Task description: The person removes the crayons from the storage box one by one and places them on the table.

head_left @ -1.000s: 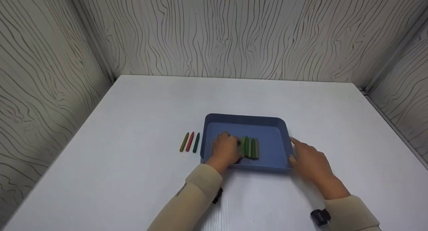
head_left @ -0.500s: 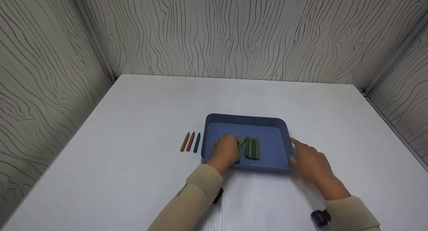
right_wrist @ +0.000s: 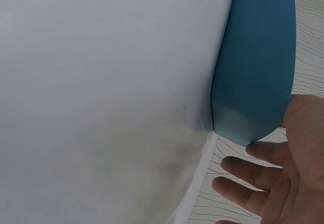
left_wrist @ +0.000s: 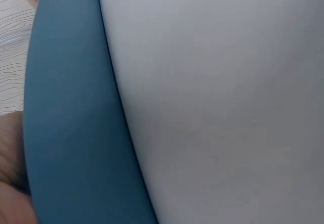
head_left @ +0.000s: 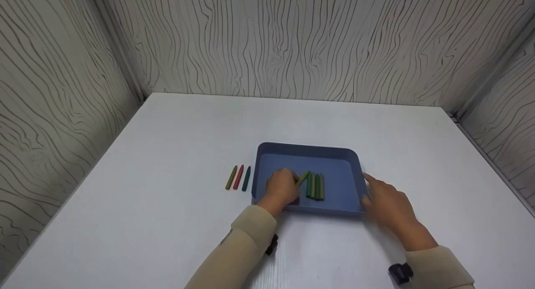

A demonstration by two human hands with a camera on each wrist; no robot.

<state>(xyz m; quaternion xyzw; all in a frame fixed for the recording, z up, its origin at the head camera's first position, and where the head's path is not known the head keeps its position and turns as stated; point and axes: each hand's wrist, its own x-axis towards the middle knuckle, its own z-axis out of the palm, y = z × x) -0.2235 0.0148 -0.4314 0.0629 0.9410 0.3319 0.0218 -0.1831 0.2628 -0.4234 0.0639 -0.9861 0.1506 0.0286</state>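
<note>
In the head view my left hand reaches into the blue tray with its fingers curled. It pinches a yellow-green crayon, which slants out from the fingertips toward a row of green and olive crayons on the tray floor. The fingertips are hidden behind the hand. My right hand rests against the tray's right side, its thumb near the front corner. In the right wrist view, the fingers are extended and spread, one touching the bottom corner of the tray wall.
Left of the tray, an olive crayon, a red crayon and a dark green crayon lie side by side on the white table. Wood-patterned panels close off the back and sides.
The yellow-green crayon has gone from standing along the row to slanting away from it in my left hand. My right hand has stayed at the tray's side.
</note>
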